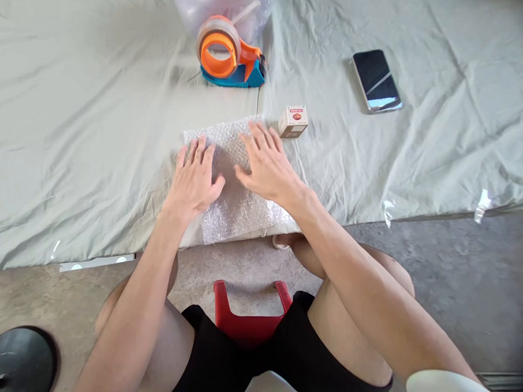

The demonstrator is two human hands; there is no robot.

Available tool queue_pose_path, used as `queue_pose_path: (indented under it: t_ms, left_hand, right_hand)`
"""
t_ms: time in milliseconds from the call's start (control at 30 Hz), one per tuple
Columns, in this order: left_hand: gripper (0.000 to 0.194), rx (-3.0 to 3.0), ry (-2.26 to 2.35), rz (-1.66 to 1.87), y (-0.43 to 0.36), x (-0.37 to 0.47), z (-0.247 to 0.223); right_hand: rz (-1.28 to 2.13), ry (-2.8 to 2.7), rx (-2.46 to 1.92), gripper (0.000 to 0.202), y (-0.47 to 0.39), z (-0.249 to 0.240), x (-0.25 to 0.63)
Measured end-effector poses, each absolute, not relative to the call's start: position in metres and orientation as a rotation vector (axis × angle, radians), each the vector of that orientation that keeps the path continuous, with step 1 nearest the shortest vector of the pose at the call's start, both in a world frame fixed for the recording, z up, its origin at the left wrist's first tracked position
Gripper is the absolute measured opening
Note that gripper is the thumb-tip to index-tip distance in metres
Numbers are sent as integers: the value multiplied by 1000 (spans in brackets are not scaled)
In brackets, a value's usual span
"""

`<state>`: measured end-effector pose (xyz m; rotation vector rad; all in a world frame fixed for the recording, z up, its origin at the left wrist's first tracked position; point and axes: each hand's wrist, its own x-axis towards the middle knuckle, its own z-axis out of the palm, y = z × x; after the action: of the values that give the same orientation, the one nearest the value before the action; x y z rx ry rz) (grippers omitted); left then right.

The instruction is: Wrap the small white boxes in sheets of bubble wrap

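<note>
A sheet of clear bubble wrap (pixel 240 217) lies flat on the cloth-covered table, its near edge at the table's front edge. My left hand (pixel 194 179) rests on its left part, palm down with the fingers spread. Over the right part is my right hand (pixel 266 167), also palm down, fingers apart and holding nothing. Just beyond the right fingertips stands a small printed cardboard box (pixel 293 122), close to the wrap's far right corner.
Farther back sits an orange and blue tape dispenser (pixel 231 55) in front of a translucent plastic bag (pixel 227 4). A phone (pixel 378 80) lies to the right on the grey-green cloth (pixel 88 111). Below are a red stool (pixel 250 323) and a black round base (pixel 22 368).
</note>
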<state>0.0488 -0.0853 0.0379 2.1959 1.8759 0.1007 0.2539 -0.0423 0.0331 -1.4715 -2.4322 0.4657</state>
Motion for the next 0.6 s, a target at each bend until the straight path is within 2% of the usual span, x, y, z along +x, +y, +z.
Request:
queue_pose_path:
  t_ms: [167, 333, 400, 500, 600]
  left_hand:
    - [81, 2155, 1844, 83, -85, 45, 34]
    - [80, 2162, 1835, 98, -84, 44, 31]
    - [80, 2171, 1828, 100, -84, 45, 30]
    - [83, 2182, 1831, 82, -83, 46, 29]
    - [86, 2175, 1843, 50, -83, 48, 31]
  right_hand:
    - [308, -2072, -1547, 71, -27, 34, 287]
    - [450, -2035, -1675, 73, -12, 6, 318]
    - [471, -2039, -1648, 64, -6, 2, 323]
    - [453, -2012, -1668, 41, 4, 11, 325]
    - [474, -1933, -1813, 41, 10, 23, 325]
